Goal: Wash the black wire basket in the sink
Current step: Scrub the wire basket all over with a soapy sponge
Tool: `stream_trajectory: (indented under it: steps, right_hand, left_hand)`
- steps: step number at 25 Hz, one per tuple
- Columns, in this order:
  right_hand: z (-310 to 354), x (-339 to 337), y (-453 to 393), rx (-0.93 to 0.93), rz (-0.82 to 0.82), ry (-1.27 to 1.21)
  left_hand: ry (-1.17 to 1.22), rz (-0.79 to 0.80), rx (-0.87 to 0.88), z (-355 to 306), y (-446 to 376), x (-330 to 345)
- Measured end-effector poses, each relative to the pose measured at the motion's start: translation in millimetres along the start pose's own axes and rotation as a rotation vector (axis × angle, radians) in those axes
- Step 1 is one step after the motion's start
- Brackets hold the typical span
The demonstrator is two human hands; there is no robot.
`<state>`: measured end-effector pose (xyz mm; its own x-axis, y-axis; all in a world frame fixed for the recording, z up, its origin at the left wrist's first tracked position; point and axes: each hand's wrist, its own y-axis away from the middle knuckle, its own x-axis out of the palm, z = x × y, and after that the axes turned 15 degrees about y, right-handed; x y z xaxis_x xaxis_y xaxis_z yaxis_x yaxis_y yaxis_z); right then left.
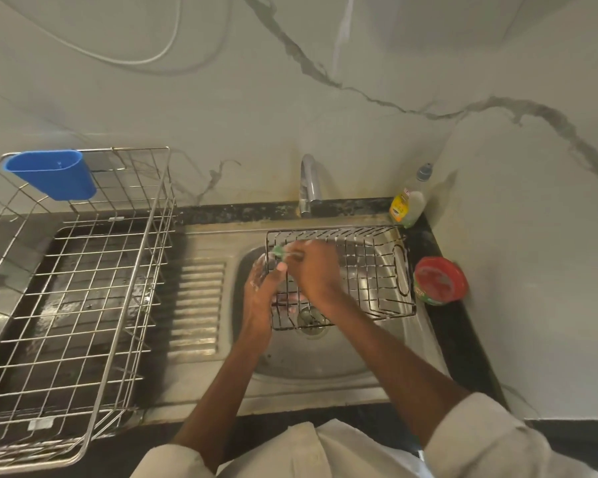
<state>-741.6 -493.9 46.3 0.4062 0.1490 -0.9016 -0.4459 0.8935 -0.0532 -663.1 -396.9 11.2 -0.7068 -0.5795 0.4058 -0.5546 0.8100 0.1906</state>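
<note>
Task's thing: a black rectangular wire basket is seen standing in the steel sink, tipped so that its open side faces up and toward the person, its far rim leaning near the back edge under the chrome tap.
Long axis: it is judged to run left to right across the basin, with the oval handle loop at the right-hand end.
Left hand: its fingers are curled round the basket's left end wires, foam showing on the knuckles; the grip is closed on the frame.
Right hand: its fingers are pinched on a small green scrub pad, which is pressed to the upper left rim; the picture is blurred there.
Handling: the basket is judged light and stiff, the thin wire unlikely to bend under scrubbing; with soap on it, it is expected to be slippery and to pivot when pushed.
Where to hold: the thick outer rim or the end handle loop is judged safest, since fingers can hook through the mesh.
Nearby: a yellow-labelled dish soap bottle and a red-lidded round tub stand on the dark worktop; a large steel wire dish rack with a blue plastic cup sits to the left.
</note>
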Motion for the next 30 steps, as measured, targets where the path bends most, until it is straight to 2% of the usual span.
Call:
stream_trajectory:
  steps: [3, 5, 8, 11, 15, 18, 22, 24, 26, 30]
  right_hand:
    - [21, 19, 4, -0.06, 0.024, 0.068]
    - [17, 18, 6, -0.035, 0.027, 0.086]
    - [-10, 5, 4, 0.168, -0.084, 0.049]
    - [-56, -13, 4, 0.352, -0.152, 0.142]
    - [-84, -23, 9, 0.52, -0.082, 0.273]
    - [-51, -12, 9, 0.323, -0.015, 0.18]
    - [1, 5, 19, -0.154, 0.229, 0.003]
    - [-3, 6, 19, -0.245, 0.298, 0.031]
    - [-20, 1, 16, -0.154, 0.268, 0.121]
    - [-62, -22, 10, 0.281, 0.078, 0.398]
  left_hand:
    - [-0.009, -0.02, 0.016, 1, -2, 1]
    - [-0.021, -0.018, 0.028, 4, -3, -5]
    - [-0.003, -0.024, -0.023, 11, -3, -12]
    - [0.043, -0.025, -0.094, 36, -12, -22]
    - [0.066, -0.022, -0.066, 19, -2, -12]
    - [0.064, -0.028, -0.04, 11, 3, -2]
    - [0.022, -0.017, 0.003, 5, -1, 1]
    - [0.02, -0.03, 0.003, 3, -1, -4]
    - [0.046, -0.044, -0.006, 3, 0, -8]
    - [0.068, -0.057, -0.021, 1, 2, -12]
